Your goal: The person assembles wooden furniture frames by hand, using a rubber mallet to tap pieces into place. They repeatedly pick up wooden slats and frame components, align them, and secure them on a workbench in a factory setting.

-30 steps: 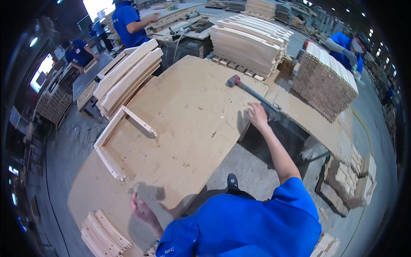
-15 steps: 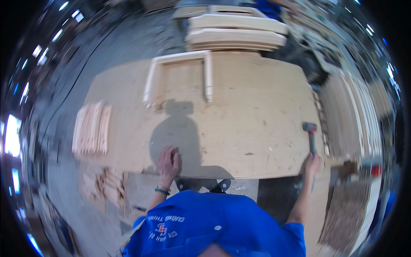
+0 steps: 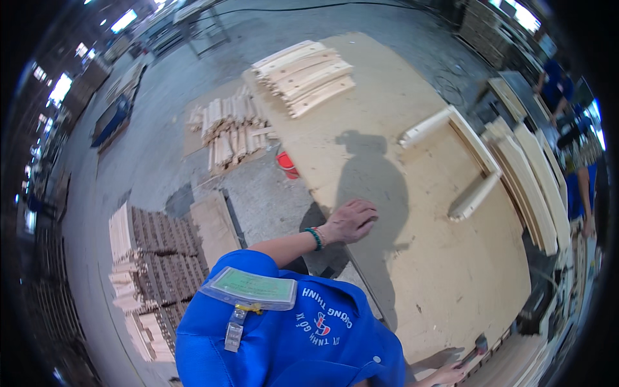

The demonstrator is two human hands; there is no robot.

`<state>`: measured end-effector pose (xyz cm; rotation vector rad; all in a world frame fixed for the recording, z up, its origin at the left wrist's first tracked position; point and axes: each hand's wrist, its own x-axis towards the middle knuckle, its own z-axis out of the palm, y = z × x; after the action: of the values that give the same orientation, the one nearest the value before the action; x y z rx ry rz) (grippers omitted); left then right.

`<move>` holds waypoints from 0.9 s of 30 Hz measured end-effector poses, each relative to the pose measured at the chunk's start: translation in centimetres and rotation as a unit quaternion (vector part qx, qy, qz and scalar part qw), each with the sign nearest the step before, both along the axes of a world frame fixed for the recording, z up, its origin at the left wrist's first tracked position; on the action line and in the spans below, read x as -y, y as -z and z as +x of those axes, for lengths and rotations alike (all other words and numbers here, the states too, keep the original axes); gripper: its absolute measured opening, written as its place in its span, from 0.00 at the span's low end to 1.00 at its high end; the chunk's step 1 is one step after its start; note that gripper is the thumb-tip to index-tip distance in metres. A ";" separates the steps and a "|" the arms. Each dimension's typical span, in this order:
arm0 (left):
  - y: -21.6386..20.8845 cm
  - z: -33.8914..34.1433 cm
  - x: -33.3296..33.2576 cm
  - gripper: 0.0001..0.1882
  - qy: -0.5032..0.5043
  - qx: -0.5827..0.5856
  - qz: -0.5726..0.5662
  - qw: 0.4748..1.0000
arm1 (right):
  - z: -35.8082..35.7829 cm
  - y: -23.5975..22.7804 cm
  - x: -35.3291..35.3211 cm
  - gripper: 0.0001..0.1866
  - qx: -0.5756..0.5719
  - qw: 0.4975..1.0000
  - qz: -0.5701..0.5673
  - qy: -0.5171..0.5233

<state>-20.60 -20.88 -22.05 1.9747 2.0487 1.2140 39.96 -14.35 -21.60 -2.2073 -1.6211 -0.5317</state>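
Observation:
My left hand (image 3: 351, 220) lies palm down on the near edge of a large plywood table (image 3: 445, 271), holding nothing; a green bead bracelet is on the wrist. My right hand (image 3: 451, 373) shows at the bottom edge, closed round the handle of a hammer (image 3: 480, 342) whose head rests near the table's corner. A three-sided frame of pale wooden bars (image 3: 474, 145) lies on the table beyond my left hand. A stack of wooden slats (image 3: 306, 77) sits at the table's far end. My blue shirt with a clipped badge fills the lower middle.
Long boards (image 3: 532, 184) are stacked along the table's right side. On the floor stand a red bucket (image 3: 287, 164), a pile of short wooden pieces (image 3: 229, 132) and stacks of wooden blocks (image 3: 151, 255). Co-workers in blue (image 3: 567, 90) stand at the far right.
The view has swung round, so the table now runs away to the upper right. My left hand stays on the table's edge and my right hand stays at the hammer.

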 end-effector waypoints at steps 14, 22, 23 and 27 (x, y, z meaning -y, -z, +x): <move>1.9 -4.2 9.1 0.12 -0.046 0.057 0.185 0.980 | -46.1 -1.2 8.6 0.14 -0.229 0.660 -0.220 -0.681; 11.7 -10.5 32.1 0.13 -0.418 0.211 -0.231 0.853 | -51.4 7.5 12.9 0.14 -0.172 0.492 -0.506 -0.687; 12.5 -10.4 35.2 0.14 -0.436 0.254 -0.312 0.805 | -52.1 8.0 13.3 0.14 -0.160 0.477 -0.512 -0.696; 16.7 -4.8 45.4 0.17 -0.585 0.352 -0.303 0.665 | -58.5 9.6 13.4 0.15 -0.039 0.400 -0.579 -0.709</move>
<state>-25.42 -66.23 -38.70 -0.3003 2.5657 0.8298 -18.52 -27.72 -31.21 -0.0538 -3.2612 1.5157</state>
